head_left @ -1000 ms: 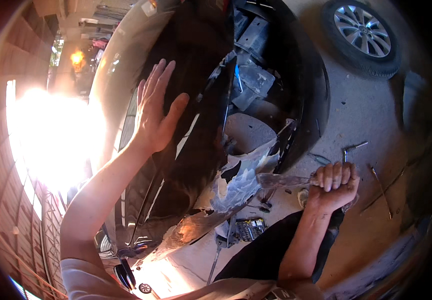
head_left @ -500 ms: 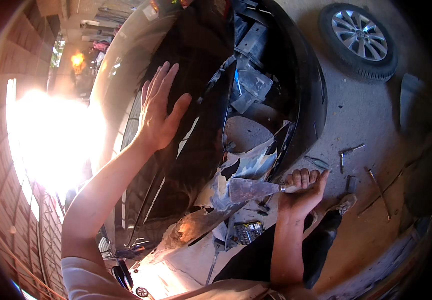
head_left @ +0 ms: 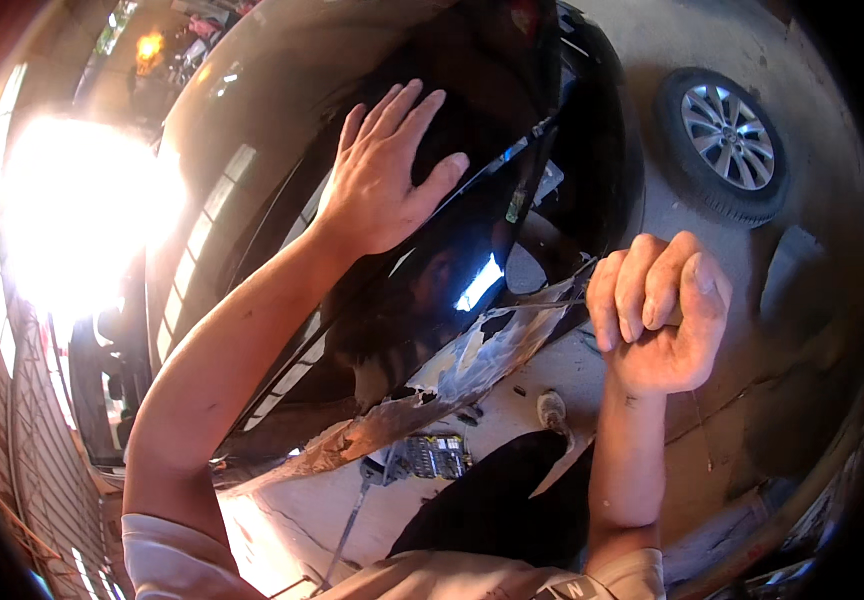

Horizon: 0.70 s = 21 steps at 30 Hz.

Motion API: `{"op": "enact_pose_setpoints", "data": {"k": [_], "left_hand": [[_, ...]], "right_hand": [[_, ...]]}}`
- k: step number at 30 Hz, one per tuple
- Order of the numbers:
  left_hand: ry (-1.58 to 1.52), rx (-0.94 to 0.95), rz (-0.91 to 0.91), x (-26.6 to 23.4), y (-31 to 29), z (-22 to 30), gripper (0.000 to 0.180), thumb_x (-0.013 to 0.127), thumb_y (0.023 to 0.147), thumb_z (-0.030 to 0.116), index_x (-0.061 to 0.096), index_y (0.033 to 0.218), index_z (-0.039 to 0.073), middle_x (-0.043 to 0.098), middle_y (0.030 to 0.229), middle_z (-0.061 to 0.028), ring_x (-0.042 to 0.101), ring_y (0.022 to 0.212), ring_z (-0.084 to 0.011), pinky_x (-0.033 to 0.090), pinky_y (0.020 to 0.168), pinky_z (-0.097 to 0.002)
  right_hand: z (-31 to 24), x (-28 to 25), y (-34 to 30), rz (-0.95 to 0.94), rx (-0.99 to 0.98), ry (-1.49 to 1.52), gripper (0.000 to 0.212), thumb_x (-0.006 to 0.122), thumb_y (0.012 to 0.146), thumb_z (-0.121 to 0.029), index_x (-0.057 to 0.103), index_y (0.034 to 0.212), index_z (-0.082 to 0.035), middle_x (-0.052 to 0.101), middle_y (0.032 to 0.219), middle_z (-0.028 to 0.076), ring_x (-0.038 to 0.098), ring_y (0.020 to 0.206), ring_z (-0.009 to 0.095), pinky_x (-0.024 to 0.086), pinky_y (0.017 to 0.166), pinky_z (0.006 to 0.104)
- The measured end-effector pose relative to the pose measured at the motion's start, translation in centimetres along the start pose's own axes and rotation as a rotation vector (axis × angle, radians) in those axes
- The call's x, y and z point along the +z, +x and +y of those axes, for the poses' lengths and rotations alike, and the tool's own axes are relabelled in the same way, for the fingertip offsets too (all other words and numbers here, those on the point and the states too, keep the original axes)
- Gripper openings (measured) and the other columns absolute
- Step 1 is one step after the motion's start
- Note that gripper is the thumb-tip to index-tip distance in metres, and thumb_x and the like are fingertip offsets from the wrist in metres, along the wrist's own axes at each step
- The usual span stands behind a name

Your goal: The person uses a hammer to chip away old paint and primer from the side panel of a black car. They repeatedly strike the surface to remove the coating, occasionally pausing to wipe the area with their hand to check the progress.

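My left hand [head_left: 382, 180] has its fingers spread, flat against or just over the glossy dark panel of a car [head_left: 482, 75]; whether it touches cannot be told. Closed in a fist, my right hand [head_left: 662, 315] grips a scraper [head_left: 558, 303], whose thin blade shows nearly edge-on to the left of the knuckles. The fist hides the handle. Below the blade runs a torn, flaking car sill [head_left: 477, 352], grey and white with rusty brown toward its lower left end. The blade's tip lies close to its upper end.
A loose wheel [head_left: 730, 140] lies on the floor at the right. Under the sill sit a case of small tools [head_left: 437, 456] and a jack with a long handle [head_left: 352, 520]. My shoe [head_left: 552, 410] is beside them. Bright light glares at the left.
My right hand has risen and moved right, turning the scraper from broadside to edge-on. My left hand has shifted right and slightly up. The whole view has shifted, and the dark panel covers more of the opening.
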State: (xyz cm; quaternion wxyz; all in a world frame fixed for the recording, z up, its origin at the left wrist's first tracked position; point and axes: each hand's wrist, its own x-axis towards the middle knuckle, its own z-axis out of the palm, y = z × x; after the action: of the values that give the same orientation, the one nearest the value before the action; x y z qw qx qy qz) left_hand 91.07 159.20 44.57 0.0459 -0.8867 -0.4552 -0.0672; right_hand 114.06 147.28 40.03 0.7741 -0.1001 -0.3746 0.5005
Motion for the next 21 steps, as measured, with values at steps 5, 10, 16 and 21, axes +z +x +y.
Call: {"op": "enact_pose_setpoints", "data": {"k": [5, 10, 16, 21], "left_hand": [[0.013, 0.002, 0.025, 0.1, -0.3, -0.3, 0.069, 0.053, 0.095, 0.047, 0.040, 0.148, 0.004, 0.036, 0.154, -0.0231, 0.030, 0.145, -0.0366, 0.017, 0.120, -0.0525], [0.010, -0.018, 0.023, 0.3, -0.6, -0.3, 0.070, 0.052, 0.096, 0.049, 0.040, 0.148, 0.004, 0.035, 0.154, -0.0225, 0.028, 0.146, -0.0357, 0.016, 0.120, -0.0528], [-0.011, -0.017, 0.028, 0.3, -0.1, 0.2, 0.070, 0.054, 0.095, 0.049, 0.040, 0.148, 0.004, 0.035, 0.154, -0.0217, 0.028, 0.146, -0.0349, 0.017, 0.121, -0.0529], [0.000, -0.010, 0.056, 0.7, -0.3, -0.3, 0.070, 0.054, 0.094, 0.049, 0.041, 0.147, 0.004, 0.036, 0.154, -0.0222, 0.030, 0.146, -0.0356, 0.017, 0.120, -0.0534]], "right_hand": [[0.9, 1.4, -0.1, 0.288, 0.100, -0.058, 0.045, 0.044, 0.102, -0.039, 0.044, 0.072, -0.006, 0.040, 0.057, 0.004, 0.036, 0.044, 0.009, 0.032, 0.035, 0.0218], [-1.6, 1.6, 1.7, -0.043, 0.180, 0.079, 0.041, 0.042, 0.102, -0.037, 0.044, 0.074, -0.008, 0.041, 0.060, 0.003, 0.036, 0.044, 0.010, 0.034, 0.041, 0.0227], [0.5, 2.9, 1.5, -0.040, 0.185, -0.006, 0.044, 0.054, 0.100, -0.031, 0.047, 0.068, -0.002, 0.040, 0.056, 0.005, 0.038, 0.045, 0.012, 0.029, 0.040, 0.0244], [-3.8, 4.2, 3.8, -0.053, 0.254, 0.073, 0.040, 0.051, 0.101, -0.028, 0.046, 0.067, -0.007, 0.044, 0.056, 0.006, 0.041, 0.046, 0.014, 0.033, 0.041, 0.0259]]}}
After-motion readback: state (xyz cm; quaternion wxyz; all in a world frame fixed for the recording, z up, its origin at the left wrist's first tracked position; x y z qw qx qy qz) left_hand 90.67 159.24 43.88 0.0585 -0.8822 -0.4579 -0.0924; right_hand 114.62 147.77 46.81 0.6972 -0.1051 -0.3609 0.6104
